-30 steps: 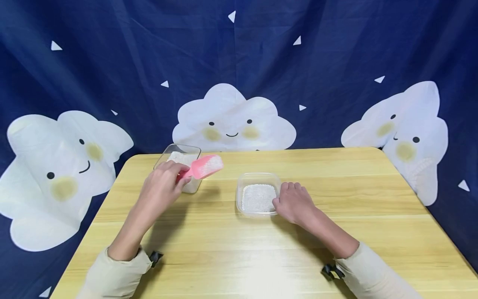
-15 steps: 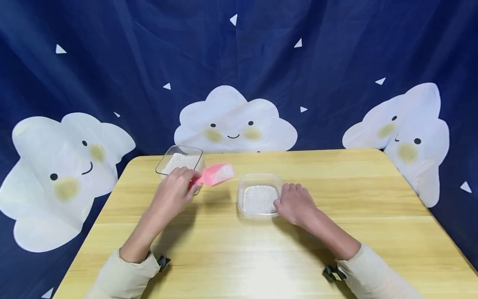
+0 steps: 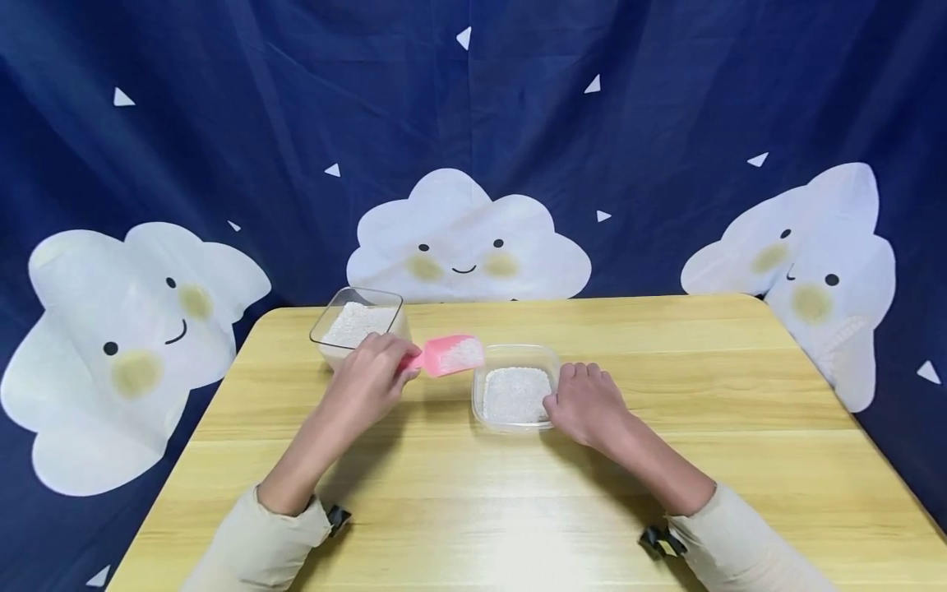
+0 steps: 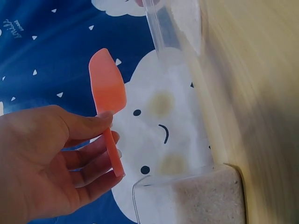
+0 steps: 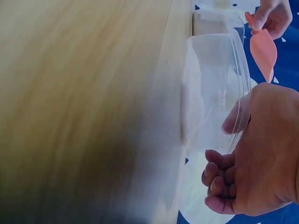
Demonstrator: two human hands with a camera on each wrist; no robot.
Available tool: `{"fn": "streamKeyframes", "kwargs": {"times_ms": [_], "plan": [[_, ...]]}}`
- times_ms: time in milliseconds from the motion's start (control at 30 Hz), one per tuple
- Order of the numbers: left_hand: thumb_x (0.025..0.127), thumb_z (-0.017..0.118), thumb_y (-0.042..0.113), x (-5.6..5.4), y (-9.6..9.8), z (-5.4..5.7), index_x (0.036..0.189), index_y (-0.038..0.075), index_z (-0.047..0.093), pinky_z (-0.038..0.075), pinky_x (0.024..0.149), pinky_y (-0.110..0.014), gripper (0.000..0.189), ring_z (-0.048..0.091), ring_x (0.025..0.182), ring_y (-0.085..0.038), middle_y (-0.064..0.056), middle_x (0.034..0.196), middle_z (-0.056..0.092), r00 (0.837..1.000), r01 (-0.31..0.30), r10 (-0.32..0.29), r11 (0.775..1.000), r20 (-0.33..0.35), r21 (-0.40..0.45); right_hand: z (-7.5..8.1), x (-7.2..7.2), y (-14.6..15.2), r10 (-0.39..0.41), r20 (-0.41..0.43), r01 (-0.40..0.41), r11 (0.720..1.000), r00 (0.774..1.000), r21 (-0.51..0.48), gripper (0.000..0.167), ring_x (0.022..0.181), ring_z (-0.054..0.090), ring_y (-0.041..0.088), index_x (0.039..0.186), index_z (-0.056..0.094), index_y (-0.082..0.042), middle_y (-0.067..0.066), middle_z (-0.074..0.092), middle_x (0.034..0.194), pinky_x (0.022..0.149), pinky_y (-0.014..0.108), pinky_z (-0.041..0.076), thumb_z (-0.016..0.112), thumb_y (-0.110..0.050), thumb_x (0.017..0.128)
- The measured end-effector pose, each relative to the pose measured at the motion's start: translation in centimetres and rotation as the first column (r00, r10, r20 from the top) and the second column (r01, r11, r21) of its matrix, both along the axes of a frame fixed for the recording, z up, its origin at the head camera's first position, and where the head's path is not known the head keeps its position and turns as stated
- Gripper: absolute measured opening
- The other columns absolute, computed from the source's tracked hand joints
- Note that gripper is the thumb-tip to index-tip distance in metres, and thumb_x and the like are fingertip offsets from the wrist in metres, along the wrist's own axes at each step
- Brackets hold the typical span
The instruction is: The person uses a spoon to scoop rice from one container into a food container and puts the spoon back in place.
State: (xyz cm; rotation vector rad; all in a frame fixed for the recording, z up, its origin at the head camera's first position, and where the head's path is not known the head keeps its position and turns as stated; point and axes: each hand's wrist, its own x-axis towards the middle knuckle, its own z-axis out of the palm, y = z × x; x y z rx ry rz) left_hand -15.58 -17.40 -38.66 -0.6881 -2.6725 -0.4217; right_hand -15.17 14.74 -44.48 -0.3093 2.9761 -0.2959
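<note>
Near clear tub [image 3: 519, 355], pink scoop [image 3: 453, 356], now closer

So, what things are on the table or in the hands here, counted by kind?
Tubs: 2, the dark-rimmed tub and the pale-rimmed tub, both with white grains inside
Scoops: 1, the pink scoop in the fingers of the left hand
Total: 3, leaving the grains uncounted

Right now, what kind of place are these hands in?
Probably an indoor play or filming corner, though I can't be sure. A dark blue cloth with smiling clouds hangs behind a wood-patterned table, where the left hand holds a pink scoop.
</note>
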Motion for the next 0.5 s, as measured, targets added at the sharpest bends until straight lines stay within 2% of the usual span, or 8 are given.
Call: {"fn": "streamKeyframes", "kwargs": {"times_ms": [300,500], "plan": [[0.088,0.082,0.014,-0.13,0.80,0.15,0.107,0.006,0.075,0.059,0.088,-0.045,0.022,0.068,0.103,-0.030,-0.010,0.109,0.076,1.000,0.008,-0.008,1.000,-0.001,-0.017,-0.19,-0.10,0.09,0.001,0.006,-0.001,1.000,1.000,0.008,0.045,0.108,0.056,0.042,0.113,0.054,0.012,0.025,0.059,0.108,0.099,0.056,0.046,0.041,-0.028,0.096],[0.088,0.082,0.012,-0.15,0.96,0.04,0.106,0.006,0.075,0.058,0.084,-0.044,0.021,0.067,0.097,-0.028,-0.008,0.104,0.076,1.000,0.014,-0.014,1.000,-0.017,-0.028,-0.26,-0.17,0.02,0.008,-0.001,-0.008,1.000,1.000,0.017,0.045,0.108,0.057,0.042,0.111,0.054,0.011,0.025,0.060,0.109,0.097,0.056,0.046,0.042,-0.029,0.096]]}}
